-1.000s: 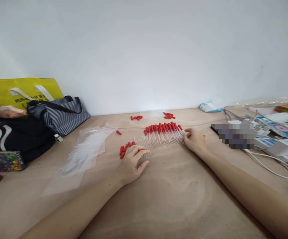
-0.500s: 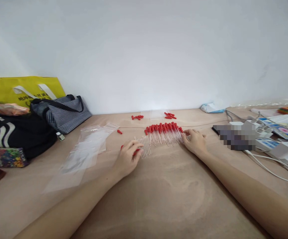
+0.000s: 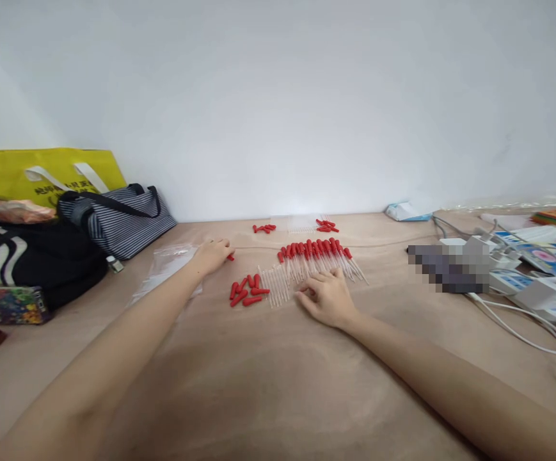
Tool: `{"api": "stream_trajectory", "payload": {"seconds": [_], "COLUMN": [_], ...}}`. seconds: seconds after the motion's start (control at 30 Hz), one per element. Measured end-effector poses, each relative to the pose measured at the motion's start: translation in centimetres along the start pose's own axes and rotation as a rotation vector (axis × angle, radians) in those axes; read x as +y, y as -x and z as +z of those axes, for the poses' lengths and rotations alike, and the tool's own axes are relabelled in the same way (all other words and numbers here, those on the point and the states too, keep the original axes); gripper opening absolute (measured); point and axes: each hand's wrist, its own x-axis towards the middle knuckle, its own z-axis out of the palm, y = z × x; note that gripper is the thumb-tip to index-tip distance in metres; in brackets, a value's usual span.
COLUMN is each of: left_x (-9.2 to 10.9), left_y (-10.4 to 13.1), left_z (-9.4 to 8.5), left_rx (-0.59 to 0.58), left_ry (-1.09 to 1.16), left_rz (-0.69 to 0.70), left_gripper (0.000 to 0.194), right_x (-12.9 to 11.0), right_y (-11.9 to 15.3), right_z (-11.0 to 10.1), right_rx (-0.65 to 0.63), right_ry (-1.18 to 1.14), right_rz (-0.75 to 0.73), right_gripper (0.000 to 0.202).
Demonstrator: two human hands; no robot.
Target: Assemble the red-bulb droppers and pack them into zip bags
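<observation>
My left hand (image 3: 214, 255) reaches past the clear plastic bags (image 3: 165, 266), its fingertips at a single red rubber bulb (image 3: 230, 257); whether they grip it is too small to tell. My right hand (image 3: 326, 296) rests palm down, fingers curved and apart, holding nothing. It lies between a row of thin clear tubes (image 3: 276, 287) and a row of droppers with red bulbs (image 3: 317, 250). Loose red bulbs (image 3: 253, 299) lie left of the bare tubes. Farther back sit more red bulbs (image 3: 327, 226) beside a clear bag of tubes (image 3: 301, 223).
On the left stand a striped bag (image 3: 119, 218), a yellow bag (image 3: 42, 166), a black bag (image 3: 80, 269) and a small bottle (image 3: 114, 264). A pixelated dark object (image 3: 445, 269), white chargers (image 3: 546, 293) and cables (image 3: 532, 320) lie on the right.
My left hand has moved left and away from me, uncovering the loose red bulbs. My right hand has moved left and nearer, away from the right end of the dropper row.
</observation>
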Motion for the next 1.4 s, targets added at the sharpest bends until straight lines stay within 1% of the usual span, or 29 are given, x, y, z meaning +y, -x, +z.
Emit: {"api": "stream_trajectory", "payload": {"seconds": [0.1,0.17,0.2,0.23,0.3,0.33,0.37,0.4,0.47,0.5,0.57,0.63,0.77,0.97,1.23,1.3,1.4], "left_x": [0.2,1.0,1.8,2.8,5.5,7.1,8.7,10.3,12.9,13.9,15.0,15.2,14.8,14.9,14.5,14.6,14.9], "left_y": [0.0,0.3,0.7,1.2,2.7,3.7,4.7,5.8,7.7,8.4,9.1,9.2,8.7,8.7,8.8,8.9,8.9], "left_z": [0.2,-0.1,-0.3,-0.5,-1.0,-1.2,-1.4,-1.6,-1.8,-1.8,-1.8,-1.6,-1.4,-1.9,-1.4,-1.4,-1.6], "left_rx": [0.047,0.106,0.143,0.189,0.284,0.367,0.400,0.359,0.248,0.206,0.161,0.146,0.122,0.105,0.133,0.158,0.168], "left_ry": [0.024,0.041,0.046,0.067,0.134,0.302,0.463,0.600,0.745,0.767,0.775,0.759,0.729,0.732,0.673,0.656,0.648], "left_rz": [-0.031,-0.073,-0.100,-0.131,-0.193,-0.231,-0.223,-0.162,-0.018,0.022,0.069,0.072,0.059,0.073,0.046,0.068,0.120], "left_gripper": [0.010,0.011,0.012,0.015,0.019,0.018,0.017,0.016,0.013,0.011,0.010,0.011,0.010,0.010,0.009,0.009,0.009], "right_x": [-1.6,-2.2,-2.3,-2.4,-2.4,-2.4,-2.4,-2.4,-2.4,-2.4,-2.5,-2.7,-2.8,-2.8,-2.4,-2.3,-2.3], "right_y": [-0.7,-1.0,-1.1,-1.1,-1.1,-1.1,-1.1,-1.1,-1.0,-1.0,-1.0,-1.0,-1.2,-1.5,-0.8,-0.7,-0.8], "right_z": [0.8,1.1,1.2,1.3,1.4,1.4,1.4,1.4,1.5,1.5,1.6,1.7,1.9,2.1,1.7,1.5,1.5], "right_rx": [-0.050,-0.063,-0.068,-0.074,-0.085,-0.088,-0.091,-0.091,-0.082,-0.074,-0.057,-0.053,-0.049,-0.053,-0.057,-0.039,-0.009], "right_ry": [-0.020,-0.019,-0.017,-0.013,-0.001,0.007,0.017,0.028,0.061,0.080,0.122,0.159,0.202,0.228,0.196,0.170,0.147], "right_rz": [0.100,0.161,0.181,0.191,0.198,0.203,0.209,0.220,0.251,0.265,0.280,0.279,0.250,0.261,0.292,0.280,0.216], "right_gripper": [0.020,0.019,0.018,0.018,0.017,0.017,0.017,0.016,0.017,0.018,0.021,0.022,0.020,0.022,0.021,0.020,0.018]}}
